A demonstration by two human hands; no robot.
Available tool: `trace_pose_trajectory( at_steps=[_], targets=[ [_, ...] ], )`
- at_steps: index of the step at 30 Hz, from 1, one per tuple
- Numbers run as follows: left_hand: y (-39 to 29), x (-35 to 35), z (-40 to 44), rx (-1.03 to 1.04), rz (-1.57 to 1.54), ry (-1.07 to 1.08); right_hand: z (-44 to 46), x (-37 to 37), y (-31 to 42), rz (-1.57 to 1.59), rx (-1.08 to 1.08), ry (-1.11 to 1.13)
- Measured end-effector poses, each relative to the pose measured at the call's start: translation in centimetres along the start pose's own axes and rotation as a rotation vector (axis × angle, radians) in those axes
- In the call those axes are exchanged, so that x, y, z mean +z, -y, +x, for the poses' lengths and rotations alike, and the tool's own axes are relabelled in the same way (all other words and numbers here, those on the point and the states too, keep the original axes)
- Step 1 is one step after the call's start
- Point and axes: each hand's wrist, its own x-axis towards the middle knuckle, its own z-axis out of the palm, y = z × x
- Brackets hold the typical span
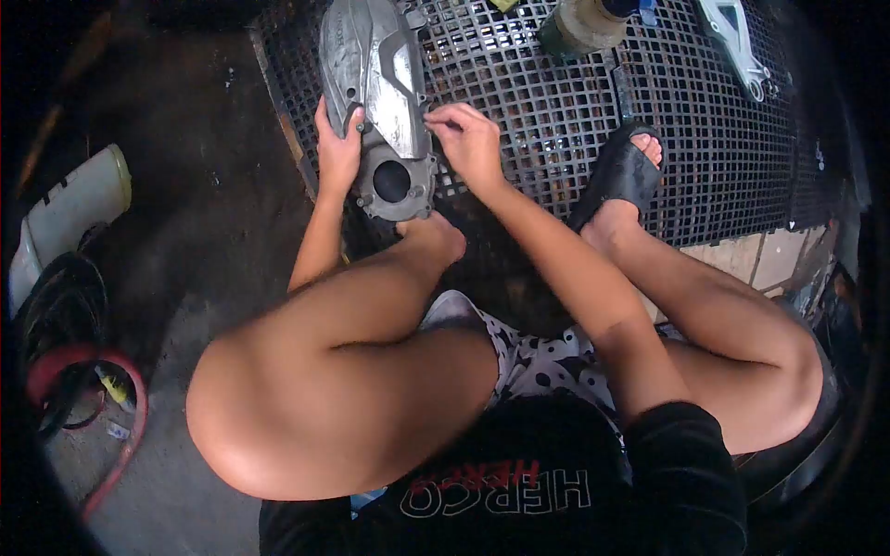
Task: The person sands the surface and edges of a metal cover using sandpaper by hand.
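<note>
A long silver metal engine cover (397,102) stands in front of me at the top of the head view, above my foot and the black grate. Near its lower end is a round dark opening. My left hand (341,153) is closed around the cover's left edge, thumb on the front face. By the right edge, my right hand (468,139) has its thumb and index finger pinched together. Whatever lies between those fingertips, if anything, is too small to make out. I cannot tell whether they touch the cover.
A black plastic grate (528,120) covers the ground ahead. On it are a murky container (584,26) and a pale metal bracket (737,46). To the left lie a whitish plastic jug (79,208) and a red hose (139,398). My sandalled foot (623,176) rests on the grate.
</note>
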Motion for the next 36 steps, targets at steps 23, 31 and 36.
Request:
trace_pose_trajectory(
  at_steps=[23,31,36],
  targets=[
    [-1.6,-0.4,-0.5,-0.007,0.101,-0.045,-0.5,0.8,1.0,-0.11,0.372,-0.05],
    [-1.0,-0.2,-0.4,-0.009,0.116,-0.057,-2.4,1.7,1.7,-0.033,0.325,-0.092],
    [-1.0,-0.4,-0.7,-0.075,0.113,-0.031,-0.8,2.1,1.2,0.021,0.447,-0.099]
  ],
)
